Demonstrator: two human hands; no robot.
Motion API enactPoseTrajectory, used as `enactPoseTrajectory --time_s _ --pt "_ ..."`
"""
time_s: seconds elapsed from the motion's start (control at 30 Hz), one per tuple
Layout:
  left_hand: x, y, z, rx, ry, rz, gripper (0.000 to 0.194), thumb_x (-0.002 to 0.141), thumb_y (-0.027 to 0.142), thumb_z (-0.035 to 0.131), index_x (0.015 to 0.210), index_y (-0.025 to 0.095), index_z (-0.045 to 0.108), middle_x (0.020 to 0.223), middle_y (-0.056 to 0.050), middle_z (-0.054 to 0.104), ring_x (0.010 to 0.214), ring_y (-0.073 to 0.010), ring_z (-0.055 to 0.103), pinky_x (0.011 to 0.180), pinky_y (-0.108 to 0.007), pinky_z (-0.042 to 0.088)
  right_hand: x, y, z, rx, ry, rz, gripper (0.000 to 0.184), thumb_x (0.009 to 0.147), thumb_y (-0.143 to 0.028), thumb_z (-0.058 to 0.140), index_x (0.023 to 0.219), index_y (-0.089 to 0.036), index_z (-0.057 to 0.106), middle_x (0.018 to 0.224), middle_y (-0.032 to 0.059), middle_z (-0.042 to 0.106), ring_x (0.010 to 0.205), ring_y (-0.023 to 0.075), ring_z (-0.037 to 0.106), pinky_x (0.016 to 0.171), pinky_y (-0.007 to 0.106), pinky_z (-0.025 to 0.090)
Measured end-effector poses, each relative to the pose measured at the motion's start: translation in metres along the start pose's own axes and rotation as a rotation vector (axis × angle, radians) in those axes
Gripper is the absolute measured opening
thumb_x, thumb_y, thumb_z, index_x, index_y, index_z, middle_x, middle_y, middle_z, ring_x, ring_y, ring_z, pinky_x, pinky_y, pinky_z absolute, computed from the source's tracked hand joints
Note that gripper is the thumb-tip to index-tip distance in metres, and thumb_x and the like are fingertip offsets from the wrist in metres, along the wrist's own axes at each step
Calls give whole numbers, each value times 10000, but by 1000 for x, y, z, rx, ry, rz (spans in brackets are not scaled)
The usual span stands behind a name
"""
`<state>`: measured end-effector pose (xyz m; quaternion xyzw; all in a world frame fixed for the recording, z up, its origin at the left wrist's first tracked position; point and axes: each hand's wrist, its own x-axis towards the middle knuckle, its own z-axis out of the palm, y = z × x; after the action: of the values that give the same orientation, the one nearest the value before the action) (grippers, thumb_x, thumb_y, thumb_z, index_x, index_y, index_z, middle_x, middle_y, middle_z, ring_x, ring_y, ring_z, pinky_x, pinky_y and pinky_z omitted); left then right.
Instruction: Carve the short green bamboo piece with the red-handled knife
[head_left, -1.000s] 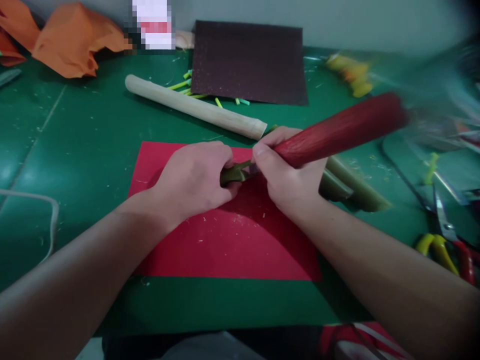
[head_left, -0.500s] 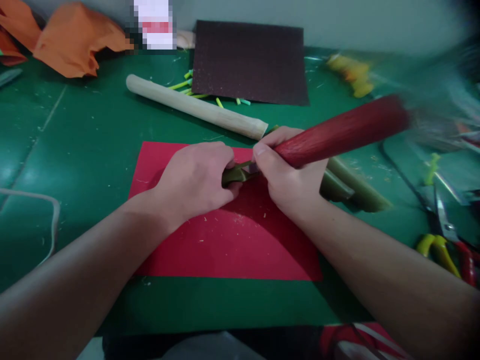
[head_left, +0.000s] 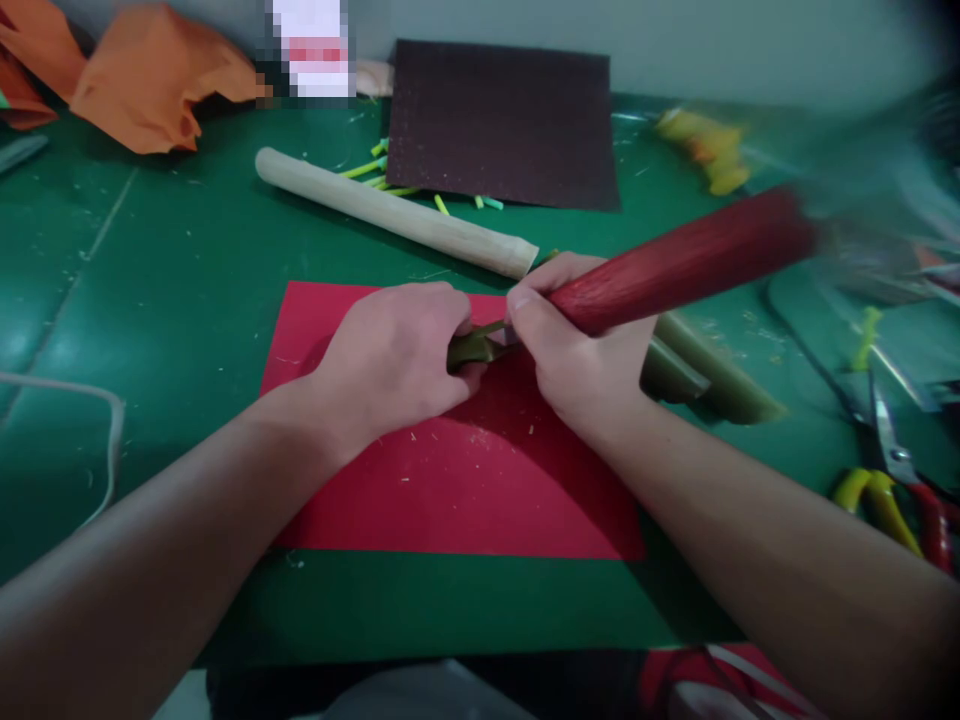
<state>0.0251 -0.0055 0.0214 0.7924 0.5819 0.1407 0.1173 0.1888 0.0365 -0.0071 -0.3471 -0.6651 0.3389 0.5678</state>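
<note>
My left hand (head_left: 397,345) is closed around an olive-green piece (head_left: 476,348) with smooth faces, most of it hidden by the fingers. Across from it, my right hand (head_left: 577,335) grips a red-handled knife (head_left: 690,255), whose thick handle slants up to the right. Only a short bit of blade shows between the two hands, up against the green piece. Both hands are over a red sheet (head_left: 450,510) sprinkled with small pale shavings. Larger olive-green curved pieces (head_left: 712,375) lie behind my right wrist.
A pale wooden stick (head_left: 397,215) lies behind the hands. Farther back, a dark brown sheet (head_left: 502,125) covers some yellow-green sticks. Orange cloth-like material (head_left: 142,80) is at the back left. Scissors (head_left: 896,460) with yellow and red handles lie at the right. A pale cord (head_left: 112,430) curves at left.
Almost nothing differs. The whole view has shifted very slightly, while both hands keep the same grip and position around the green piece and the knife.
</note>
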Motion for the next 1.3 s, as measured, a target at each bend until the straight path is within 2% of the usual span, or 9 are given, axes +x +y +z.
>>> enactPoseTrajectory --time_s 0.17,0.37,0.57,0.67,0.77,0.97,1.17,1.3 --pt "1 1 -2 -21 -29 -24 159 831 363 654 822 205 641 811 -55 661 745 -221 604 575 -336 348 -1 2 -1 -1 1 28 231 738 -148 699 589 -264 566 548 -38 541 493 135 499 508 330 486" --pt "1 0 -1 -38 -13 -13 173 832 373 642 836 200 656 829 -68 671 755 -233 605 575 -343 348 -1 2 -2 14 -6 -40 239 780 -134 694 608 -258 584 612 -27 590 559 147 567 616 354 539" --pt "2 -1 -1 -35 -28 -37 182 828 376 650 824 195 657 819 -55 667 737 -212 592 587 -332 351 -3 4 -2 43 -17 -8 221 768 -99 676 626 -234 573 595 -52 544 524 110 507 547 306 465" --pt "1 -1 -2 -42 -28 -42 187 835 383 647 821 197 659 833 -55 674 743 -212 591 590 -333 350 -2 4 -1 44 14 -31 225 777 -113 670 613 -238 580 596 -42 567 540 120 524 570 319 485" --pt "1 -1 -2 -37 -26 -44 184 845 382 646 816 200 654 822 -51 666 742 -210 584 593 -333 348 -1 4 -2 15 -9 -65 225 778 -128 676 609 -247 587 617 -27 595 566 135 550 604 338 520" --pt "2 -1 -2 -48 -20 -46 186 828 379 661 794 197 640 803 -49 652 714 -196 557 587 -328 333 -2 8 -2 56 -15 -52 205 732 -102 671 610 -245 587 569 -51 552 498 110 494 494 295 439" --pt "1 0 -3 -47 -15 -44 160 860 345 635 824 192 660 833 -58 663 756 -209 574 610 -337 352 0 8 -1 22 36 -99 207 745 -140 676 589 -256 605 582 -29 604 535 139 558 561 331 516" --pt "1 -1 -2 -41 -3 -44 200 846 397 659 815 199 662 798 -45 644 723 -199 567 576 -324 333 2 8 -2 -12 23 -99 211 759 -155 670 594 -265 597 589 -23 614 554 152 580 574 338 535"
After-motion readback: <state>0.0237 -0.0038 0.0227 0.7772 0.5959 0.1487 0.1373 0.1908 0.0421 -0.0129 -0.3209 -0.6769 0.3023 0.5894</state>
